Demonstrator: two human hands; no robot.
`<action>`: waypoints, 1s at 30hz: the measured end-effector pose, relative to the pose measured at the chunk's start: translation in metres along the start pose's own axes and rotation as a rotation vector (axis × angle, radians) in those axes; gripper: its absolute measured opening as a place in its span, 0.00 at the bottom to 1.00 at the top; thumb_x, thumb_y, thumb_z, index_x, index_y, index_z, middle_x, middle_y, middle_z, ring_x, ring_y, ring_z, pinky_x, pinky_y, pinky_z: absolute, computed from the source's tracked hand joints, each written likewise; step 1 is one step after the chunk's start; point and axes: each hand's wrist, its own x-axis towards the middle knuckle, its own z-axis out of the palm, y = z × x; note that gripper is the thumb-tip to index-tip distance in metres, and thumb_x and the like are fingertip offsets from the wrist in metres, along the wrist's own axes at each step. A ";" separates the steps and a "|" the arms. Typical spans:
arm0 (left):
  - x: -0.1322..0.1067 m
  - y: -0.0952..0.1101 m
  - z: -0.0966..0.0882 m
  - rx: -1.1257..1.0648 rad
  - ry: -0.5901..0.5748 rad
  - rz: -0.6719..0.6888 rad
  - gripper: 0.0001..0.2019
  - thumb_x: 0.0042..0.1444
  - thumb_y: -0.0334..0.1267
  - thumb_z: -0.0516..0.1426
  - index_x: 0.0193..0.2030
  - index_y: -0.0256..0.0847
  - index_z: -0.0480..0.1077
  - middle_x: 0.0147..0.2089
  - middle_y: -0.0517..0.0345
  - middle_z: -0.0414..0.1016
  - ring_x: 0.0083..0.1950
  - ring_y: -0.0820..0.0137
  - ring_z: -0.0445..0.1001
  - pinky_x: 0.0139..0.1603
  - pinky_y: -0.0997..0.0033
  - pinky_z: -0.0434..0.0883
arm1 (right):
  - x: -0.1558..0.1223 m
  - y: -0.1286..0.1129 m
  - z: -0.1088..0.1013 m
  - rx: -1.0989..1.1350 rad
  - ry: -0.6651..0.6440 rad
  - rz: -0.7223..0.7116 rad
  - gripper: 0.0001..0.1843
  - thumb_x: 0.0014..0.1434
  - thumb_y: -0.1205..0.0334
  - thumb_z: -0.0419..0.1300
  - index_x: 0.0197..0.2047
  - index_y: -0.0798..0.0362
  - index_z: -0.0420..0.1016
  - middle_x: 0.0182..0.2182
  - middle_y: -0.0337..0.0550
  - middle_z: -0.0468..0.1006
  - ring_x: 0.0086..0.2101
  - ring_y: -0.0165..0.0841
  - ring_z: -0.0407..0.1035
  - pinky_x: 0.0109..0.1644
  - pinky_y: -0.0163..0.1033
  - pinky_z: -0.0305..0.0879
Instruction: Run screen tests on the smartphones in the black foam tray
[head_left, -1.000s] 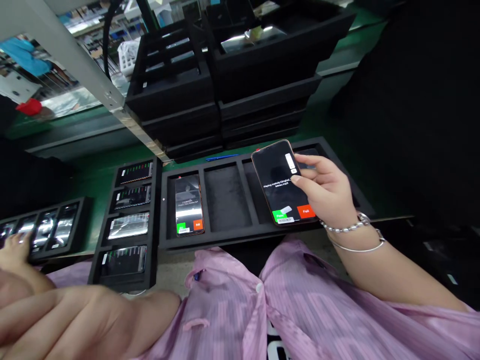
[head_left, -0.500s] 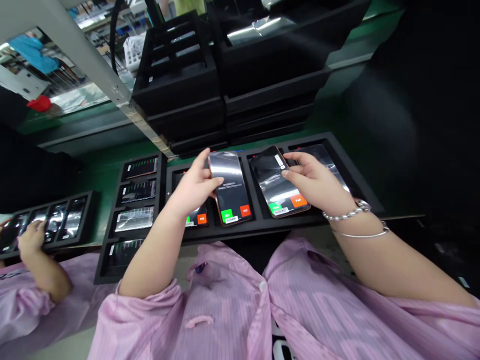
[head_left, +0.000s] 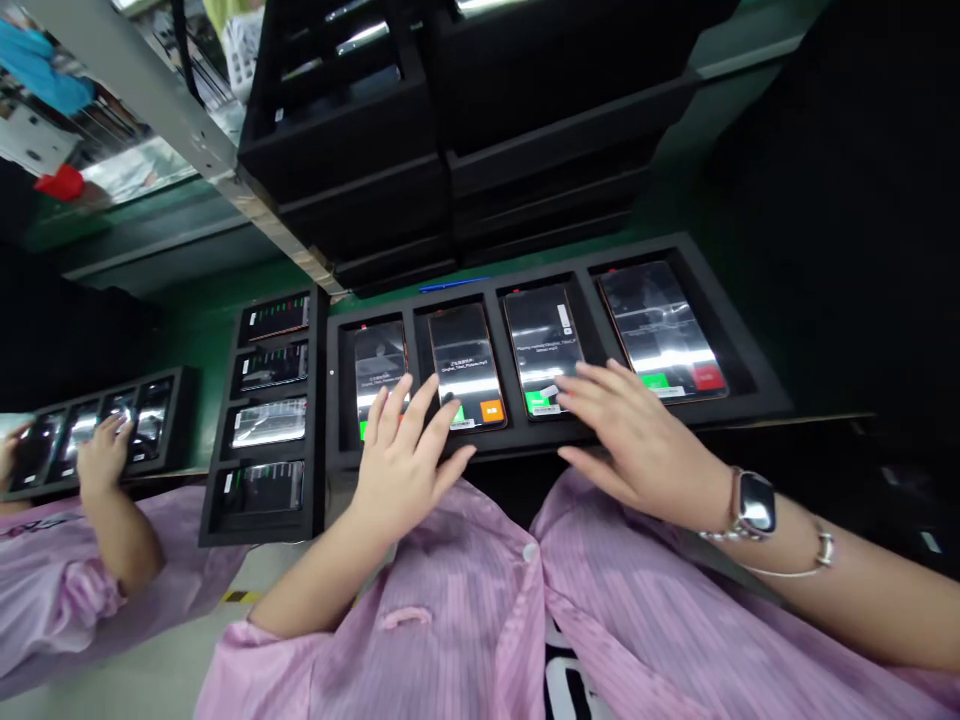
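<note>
A black foam tray point(head_left: 750, 385) in front of me holds several phones lying face up with lit screens. My left hand point(head_left: 405, 455) is spread flat over the tray's near edge, its fingers over the bottoms of the leftmost phone point(head_left: 380, 372) and the second phone point(head_left: 466, 362). My right hand point(head_left: 637, 440) is also spread flat, its fingertips over the bottom of the third phone point(head_left: 541, 345), near its green button. Untouched in the rightmost slot lies the fourth phone point(head_left: 658, 330). Neither hand holds anything.
To the left, a second black tray point(head_left: 315, 420) stands lengthwise with several phones. Stacked black trays point(head_left: 450, 150) rise behind on the green bench. At far left another person's hand point(head_left: 105, 455) touches phones in a third tray point(head_left: 169, 430). A metal frame post point(head_left: 187, 130) slants above.
Both hands held phones half a second ago; they have set them down in the tray's middle slots and let go. Their fingers now lie spread over the phones' lower ends.
</note>
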 end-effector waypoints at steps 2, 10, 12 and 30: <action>-0.015 0.005 0.011 0.047 0.032 -0.052 0.23 0.67 0.50 0.61 0.62 0.37 0.73 0.70 0.36 0.70 0.77 0.42 0.59 0.74 0.39 0.60 | -0.005 -0.006 0.007 -0.090 -0.013 -0.058 0.26 0.71 0.56 0.60 0.69 0.56 0.65 0.62 0.52 0.76 0.65 0.49 0.66 0.73 0.65 0.57; -0.030 -0.002 0.019 0.043 0.108 -0.164 0.26 0.65 0.51 0.63 0.65 0.41 0.71 0.71 0.36 0.68 0.78 0.43 0.56 0.76 0.40 0.58 | -0.020 0.000 -0.011 -0.145 -0.003 0.014 0.25 0.71 0.55 0.60 0.67 0.52 0.66 0.61 0.52 0.77 0.64 0.51 0.68 0.75 0.69 0.49; -0.043 -0.013 0.013 0.043 0.172 -0.214 0.28 0.64 0.50 0.64 0.66 0.40 0.68 0.70 0.35 0.70 0.77 0.44 0.59 0.75 0.40 0.60 | -0.036 0.009 -0.021 -0.173 0.050 0.142 0.27 0.68 0.54 0.61 0.68 0.48 0.66 0.57 0.52 0.80 0.61 0.55 0.70 0.73 0.71 0.52; -0.067 -0.028 -0.004 0.002 0.151 -0.356 0.26 0.68 0.57 0.57 0.63 0.40 0.71 0.67 0.36 0.70 0.74 0.46 0.63 0.75 0.39 0.57 | -0.036 0.007 -0.025 -0.162 -0.021 0.285 0.32 0.70 0.50 0.54 0.74 0.43 0.58 0.57 0.59 0.73 0.63 0.65 0.65 0.71 0.76 0.54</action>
